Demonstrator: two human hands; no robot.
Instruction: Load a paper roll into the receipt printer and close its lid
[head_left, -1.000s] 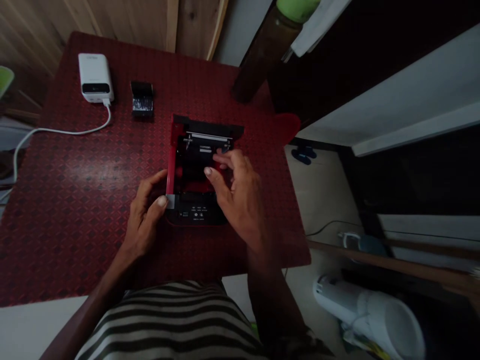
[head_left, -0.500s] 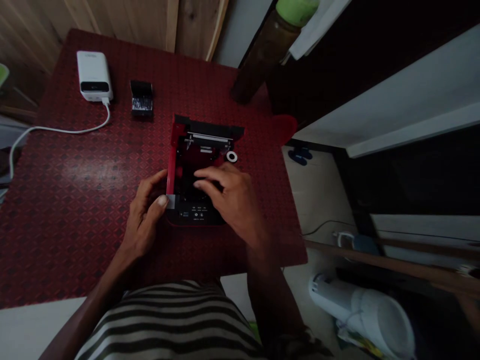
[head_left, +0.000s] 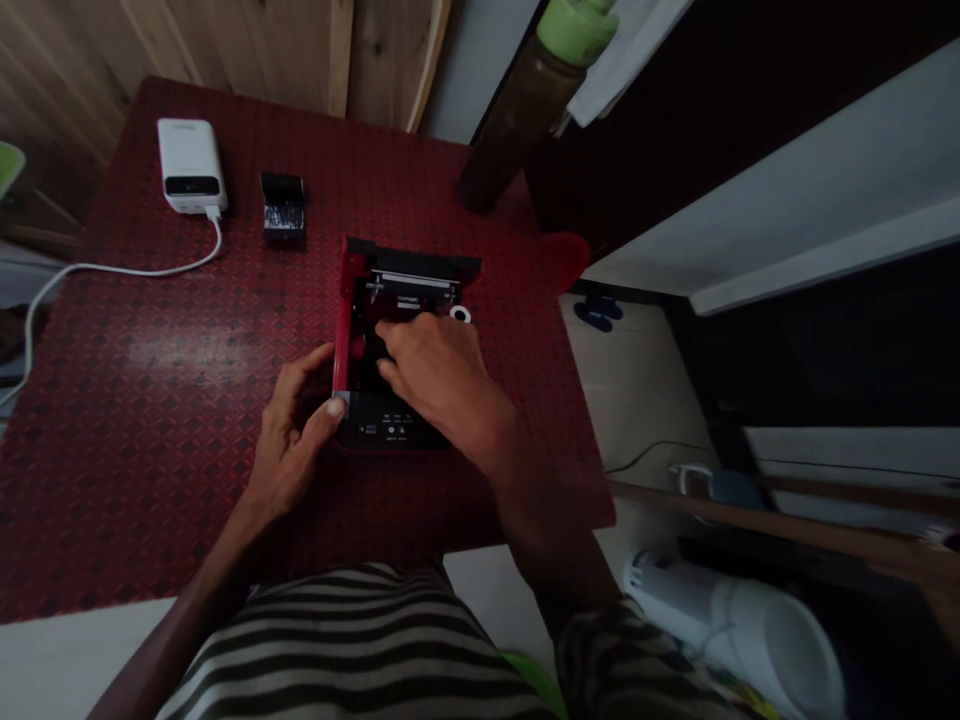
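Observation:
A red and black printer [head_left: 397, 425], its top open, lies on the table in front of me. My left hand [head_left: 296, 425] grips its near left corner, thumb on the grey corner piece and fingers along the red side. My right hand [head_left: 439, 375] reaches into the open bay from the right. Its fingers are curled, with thumb and index near the left inner wall; what they hold, if anything, is hidden in the dark interior. A white ring [head_left: 460, 314] shows at the bay's right edge, just beyond my right hand.
On the red patterned table [head_left: 172, 450] are a white power bank [head_left: 189, 165] with a plugged-in cable [head_left: 135, 272] and a small black roll [head_left: 283, 205]. A tall brown bottle with a green cap [head_left: 517, 115] stands at the back right, near a red bowl-like object [head_left: 564, 262].
My right hand has moved left and deeper over the bay, turning so its back faces up. My left hand stays on the corner. The view has shifted slightly.

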